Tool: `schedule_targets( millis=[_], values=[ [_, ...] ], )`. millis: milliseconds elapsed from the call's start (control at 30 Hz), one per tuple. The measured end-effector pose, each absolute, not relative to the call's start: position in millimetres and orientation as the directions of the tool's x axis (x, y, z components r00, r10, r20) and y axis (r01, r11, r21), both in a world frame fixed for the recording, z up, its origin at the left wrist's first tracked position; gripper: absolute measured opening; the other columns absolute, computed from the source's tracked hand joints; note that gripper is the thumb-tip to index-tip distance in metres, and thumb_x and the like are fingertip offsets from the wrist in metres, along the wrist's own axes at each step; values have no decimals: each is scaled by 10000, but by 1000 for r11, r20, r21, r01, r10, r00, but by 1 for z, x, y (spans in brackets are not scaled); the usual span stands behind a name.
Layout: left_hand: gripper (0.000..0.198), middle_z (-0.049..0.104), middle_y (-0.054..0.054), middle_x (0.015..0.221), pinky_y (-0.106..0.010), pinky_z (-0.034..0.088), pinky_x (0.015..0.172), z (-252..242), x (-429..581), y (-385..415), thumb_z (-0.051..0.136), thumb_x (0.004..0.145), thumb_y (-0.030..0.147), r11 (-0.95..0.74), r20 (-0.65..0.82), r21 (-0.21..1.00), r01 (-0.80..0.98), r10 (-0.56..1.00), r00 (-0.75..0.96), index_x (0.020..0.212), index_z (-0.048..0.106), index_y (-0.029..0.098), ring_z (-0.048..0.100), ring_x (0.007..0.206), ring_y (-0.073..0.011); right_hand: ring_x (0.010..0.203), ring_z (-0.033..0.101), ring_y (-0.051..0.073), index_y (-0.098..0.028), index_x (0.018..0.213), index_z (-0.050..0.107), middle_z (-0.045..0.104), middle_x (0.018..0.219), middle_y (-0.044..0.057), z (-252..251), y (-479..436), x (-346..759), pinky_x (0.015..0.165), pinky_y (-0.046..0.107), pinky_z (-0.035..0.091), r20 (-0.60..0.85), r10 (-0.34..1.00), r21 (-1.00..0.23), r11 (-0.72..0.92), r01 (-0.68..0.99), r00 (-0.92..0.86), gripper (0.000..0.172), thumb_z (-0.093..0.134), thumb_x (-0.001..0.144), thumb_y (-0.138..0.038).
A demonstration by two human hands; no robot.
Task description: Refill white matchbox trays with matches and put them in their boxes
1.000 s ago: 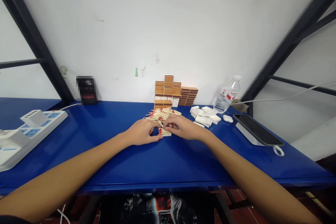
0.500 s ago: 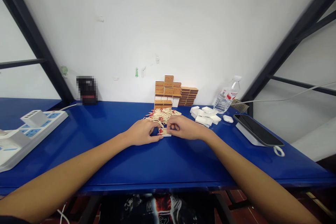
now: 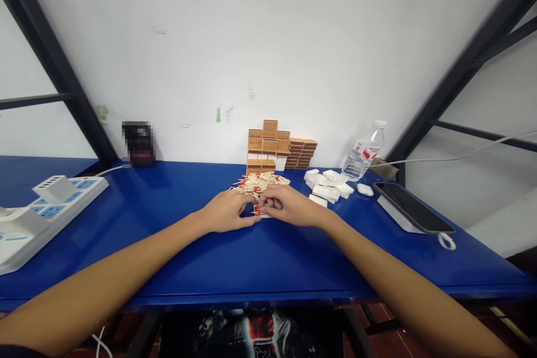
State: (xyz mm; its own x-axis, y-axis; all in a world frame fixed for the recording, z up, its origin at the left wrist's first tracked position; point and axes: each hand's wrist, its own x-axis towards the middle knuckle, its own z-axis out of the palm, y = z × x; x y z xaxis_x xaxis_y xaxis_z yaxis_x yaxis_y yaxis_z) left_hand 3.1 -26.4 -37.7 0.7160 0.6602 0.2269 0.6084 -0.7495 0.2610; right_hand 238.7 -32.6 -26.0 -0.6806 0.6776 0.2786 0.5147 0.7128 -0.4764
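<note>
A small white matchbox tray (image 3: 267, 216) lies on the blue table between my hands, with red-headed matches (image 3: 256, 211) in it. My left hand (image 3: 229, 211) steadies its left end, thumb along the near side and fingers behind. Over the tray, my right hand (image 3: 290, 205) has thumb and fingertips pinched at the matches and covers most of the tray's right part. Just behind my hands lies a loose pile of matches (image 3: 260, 181).
Stacked brown matchboxes (image 3: 268, 142) stand against the wall. Several white trays (image 3: 329, 184) lie right of the pile, near a water bottle (image 3: 364, 152), a white earbud case (image 3: 364, 190) and a phone (image 3: 413, 207). A power strip (image 3: 54, 204) sits at the left.
My right hand has moved left along the tray, from its right end towards the match heads. A white tray beside my right wrist has come into view. My left hand has stayed put.
</note>
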Motion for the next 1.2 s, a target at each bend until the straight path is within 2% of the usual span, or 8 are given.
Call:
schedule_targets(
  millis=[133,267,467,633,767,933,1200],
  values=[
    [334,620,13,659,-275,347,570,-38,4,-26,622,921,514,-742,225,270,613,668,709,806,601,201,569,583,-152,757,520,162,-218,1072,736,565,845,27,-26,-38,235,714,287,419,306,631,-466,752,465,-713,198,563,987,-171],
    [266,645,8,701,-280,367,583,-37,4,-27,622,918,465,-755,228,278,594,653,722,851,633,207,595,612,-157,848,539,188,-259,1166,748,549,913,50,-25,-42,233,762,309,446,285,561,-432,799,418,-777,312,496,1013,-154],
    [347,629,14,662,-281,342,554,-37,3,-26,618,923,525,-741,214,275,612,668,712,797,592,202,568,576,-150,819,546,180,-227,1072,751,555,918,49,-26,-39,236,769,314,456,293,616,-418,771,481,-732,273,513,987,-123],
    [364,610,18,646,-279,336,565,-37,3,-26,614,928,522,-748,224,262,611,662,715,764,551,204,558,579,-150,828,549,179,-223,1141,723,558,926,48,-25,-40,236,765,309,455,278,611,-416,772,480,-742,302,492,985,-106],
    [364,631,17,664,-281,341,572,-38,3,-26,613,927,537,-746,215,273,607,662,718,783,566,207,569,594,-157,829,561,175,-216,1068,735,575,947,52,-26,-40,236,765,308,456,271,625,-418,762,496,-732,262,510,979,-114],
    [378,633,10,660,-281,335,564,-37,3,-26,613,925,540,-737,214,270,620,674,708,762,560,203,566,584,-154,828,559,182,-223,1137,735,574,921,49,-25,-39,238,781,319,451,273,632,-382,763,521,-725,284,528,974,-116],
    [366,616,24,651,-273,322,564,-39,3,-26,609,927,548,-743,219,257,618,668,712,805,586,203,558,583,-148,788,547,163,-205,1071,755,570,878,34,-23,-39,239,747,299,425,288,643,-386,756,528,-709,225,584,951,-122]
  ],
)
